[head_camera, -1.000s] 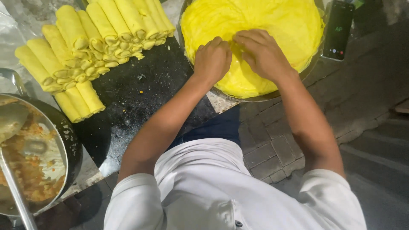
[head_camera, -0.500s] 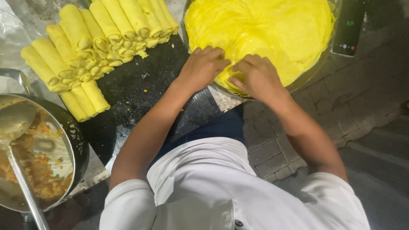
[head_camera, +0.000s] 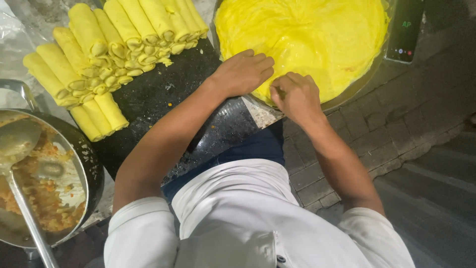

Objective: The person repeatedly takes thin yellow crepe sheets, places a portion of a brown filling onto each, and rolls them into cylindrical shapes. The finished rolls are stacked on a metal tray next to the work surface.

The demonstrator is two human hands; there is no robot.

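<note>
A round stack of thin yellow wrappers (head_camera: pixel 307 39) lies on a tray at the top right. My left hand (head_camera: pixel 243 73) rests flat on the near left edge of the stack, fingers together. Beside it, my right hand (head_camera: pixel 295 95) curls at the near rim, its fingertips pinching the edge of a yellow wrapper. A pile of rolled yellow wraps (head_camera: pixel 114 44) lies on the black board (head_camera: pixel 163 99) to the left.
A metal pan (head_camera: pixel 91 173) with orange filling and a long spoon (head_camera: pixel 25 198) sits at the lower left. A dark phone (head_camera: pixel 406 30) lies at the tray's right. Brick paving (head_camera: pixel 377 134) shows below to the right.
Both hands have drawn back from the middle of the yellow stack to its near edge, and the right hand has curled its fingers onto the rim.
</note>
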